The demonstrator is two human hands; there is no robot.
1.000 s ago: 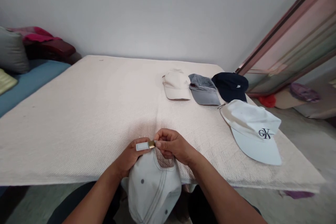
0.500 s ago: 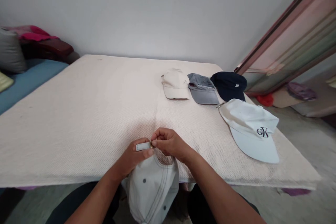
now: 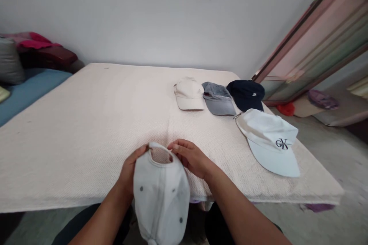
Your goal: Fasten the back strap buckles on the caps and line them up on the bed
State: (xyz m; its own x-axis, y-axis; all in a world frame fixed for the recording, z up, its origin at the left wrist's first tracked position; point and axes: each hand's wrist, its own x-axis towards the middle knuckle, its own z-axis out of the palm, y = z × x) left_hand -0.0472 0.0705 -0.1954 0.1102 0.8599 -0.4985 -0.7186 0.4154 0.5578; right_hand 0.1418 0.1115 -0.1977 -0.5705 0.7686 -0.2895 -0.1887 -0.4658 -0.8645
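Note:
A pale grey-white cap [image 3: 161, 203] hangs at the table's near edge, its back opening and strap facing up. My left hand [image 3: 130, 168] grips the cap's left side by the strap end. At the right end of the strap, my right hand [image 3: 191, 157] has its fingers closed on the cap's back edge. Farther off lie a cream cap [image 3: 189, 93], a grey cap [image 3: 219, 99] and a navy cap [image 3: 246, 93] in a row. Nearer on the right is a white cap [image 3: 268, 138] with black letters.
The table [image 3: 86, 134] wears a cream textured cloth and meets a pale wall [image 3: 143, 19]. A blue-covered seat [image 3: 37, 88] with a grey cushion [image 3: 10, 61] stands at the left. A glazed sliding door [image 3: 310, 42] is at the right.
The cap in my hands has turned and its strap now spans the opening. My left hand moved left from the strap to the cap's side. The view shifted slightly.

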